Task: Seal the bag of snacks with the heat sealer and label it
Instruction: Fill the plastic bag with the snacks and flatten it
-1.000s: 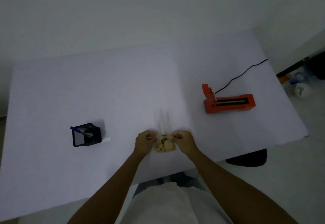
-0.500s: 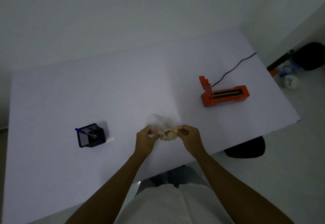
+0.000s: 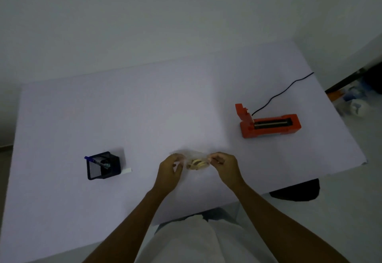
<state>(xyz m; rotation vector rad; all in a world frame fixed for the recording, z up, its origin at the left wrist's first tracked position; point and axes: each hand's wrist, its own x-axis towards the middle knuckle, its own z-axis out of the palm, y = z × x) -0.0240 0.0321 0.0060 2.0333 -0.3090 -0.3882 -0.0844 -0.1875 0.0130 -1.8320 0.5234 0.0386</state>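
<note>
The snack bag [image 3: 196, 162] is between the left hand [image 3: 169, 171] and the right hand [image 3: 224, 164], both pinching it, over a white table [image 3: 144, 118]; a grey wall [image 3: 186, 25] stands beyond.

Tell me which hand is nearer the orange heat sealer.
Right. The right hand pinches the snack bag on the side toward the heat sealer; the left hand pinches its opposite edge, farther away.

A clear bag [image 3: 197, 163] of pale yellow snacks hangs pinched between the left hand [image 3: 169, 171] and the right hand [image 3: 225, 166], its top crumpled. The orange heat sealer [image 3: 268, 125] sits right of and beyond the grip, well apart. A white label strip [image 3: 126, 171] lies flat, left of the grip.
</note>
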